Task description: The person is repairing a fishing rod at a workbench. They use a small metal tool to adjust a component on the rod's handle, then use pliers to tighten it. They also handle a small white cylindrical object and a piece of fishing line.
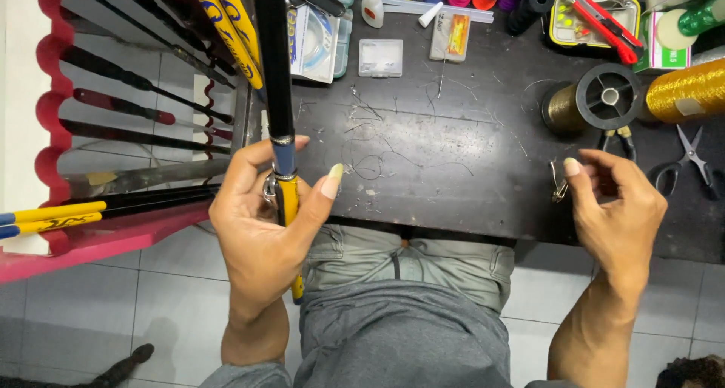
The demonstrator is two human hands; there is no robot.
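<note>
Left hand (260, 214) is wrapped around one black-and-yellow fishing rod (278, 123). One small metal guide ring (558, 182), at the right hand's (615, 214) nine o'clock, is pinched by its fingertips. Two thread spools (596, 97) lie at twelve o'clock.

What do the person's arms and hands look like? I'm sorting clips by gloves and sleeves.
Both are bare: no gloves, and no rings or watch in view. The left hand has a long, pale thumbnail, as does the right hand. The forearms are uncovered to the picture's lower edge, so no sleeves show.
</note>
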